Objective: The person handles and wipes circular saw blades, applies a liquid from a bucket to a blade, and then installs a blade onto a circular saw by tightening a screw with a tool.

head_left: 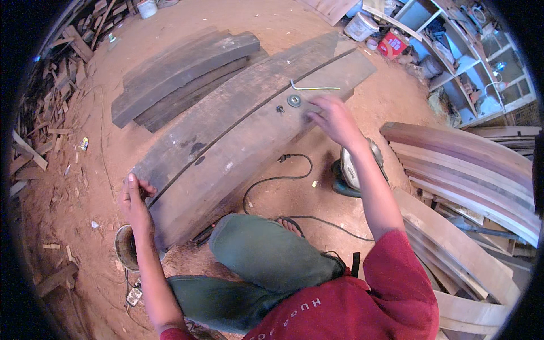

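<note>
My left hand (135, 199) grips the near left end of a long dark wooden plank (238, 141) that lies on the red dirt floor. My right hand (334, 118) reaches out over the plank's far part with fingers spread, holding nothing that I can see. Just beyond its fingertips lie a round metal washer (294, 100), a small dark bolt (280, 109) and a bent metal hex key (313, 87). My knee in green trousers (260, 249) is bent close to the plank's near edge.
A power tool (351, 170) sits on the ground under my right forearm, its black cord (272, 181) looping across the dirt. More dark planks (181, 73) lie at the back left, curved lighter boards (470, 175) at right. Wood scraps (51, 113) line the left side; shelves (470, 51) stand far right.
</note>
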